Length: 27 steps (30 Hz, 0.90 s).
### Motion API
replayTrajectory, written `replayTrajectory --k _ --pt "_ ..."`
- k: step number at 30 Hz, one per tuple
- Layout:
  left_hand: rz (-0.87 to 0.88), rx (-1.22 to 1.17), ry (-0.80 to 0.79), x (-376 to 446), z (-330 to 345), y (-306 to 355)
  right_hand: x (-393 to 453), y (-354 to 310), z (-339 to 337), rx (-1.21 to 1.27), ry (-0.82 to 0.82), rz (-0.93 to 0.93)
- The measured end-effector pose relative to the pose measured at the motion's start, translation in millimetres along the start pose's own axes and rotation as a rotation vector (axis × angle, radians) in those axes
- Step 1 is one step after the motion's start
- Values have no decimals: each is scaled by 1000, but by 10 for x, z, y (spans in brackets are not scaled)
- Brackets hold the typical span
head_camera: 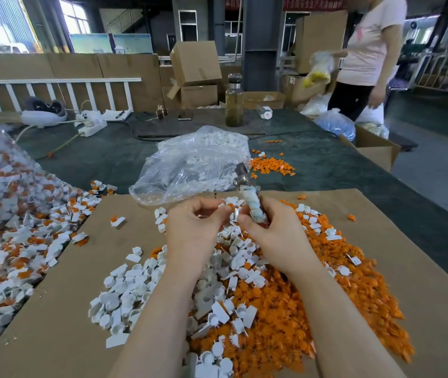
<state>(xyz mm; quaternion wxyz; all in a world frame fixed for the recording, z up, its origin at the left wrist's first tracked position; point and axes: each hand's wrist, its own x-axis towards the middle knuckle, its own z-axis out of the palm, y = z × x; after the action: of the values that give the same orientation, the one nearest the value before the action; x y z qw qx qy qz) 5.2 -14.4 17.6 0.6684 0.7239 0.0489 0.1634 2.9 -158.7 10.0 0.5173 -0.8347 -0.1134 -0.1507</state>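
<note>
The small white piece [233, 214] pinched by the left hand [193, 227] is mostly covered by fingertips, so its shape cannot be made out. The lower end of the tool [248, 199] is hidden inside the right hand [274, 236], whose fingers are curled around the handle; the metal head (blurred) sticks up above the hands. The handle is wrapped in pale, lumpy cloth or tape. Both things are held just above a heap of white plastic parts [135, 285], flat tabs and round cups, beside orange parts [340, 268] on brown cardboard [53, 323]. A crinkled clear bag [190, 165] lies behind.
</note>
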Motion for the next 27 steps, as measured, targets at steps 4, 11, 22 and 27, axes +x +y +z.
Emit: replayTrajectory --k 4,11,22,27 --pt "8 65 -16 -27 41 0 14 9 64 -70 74 -5" --pt "19 101 -32 -49 48 40 5 14 54 -94 86 -9" --pt "-12 68 -41 -32 30 8 4 -5 35 -91 52 -17" --pt "-53 -85 -23 4 -11 -26 4 29 -95 13 -136 30"
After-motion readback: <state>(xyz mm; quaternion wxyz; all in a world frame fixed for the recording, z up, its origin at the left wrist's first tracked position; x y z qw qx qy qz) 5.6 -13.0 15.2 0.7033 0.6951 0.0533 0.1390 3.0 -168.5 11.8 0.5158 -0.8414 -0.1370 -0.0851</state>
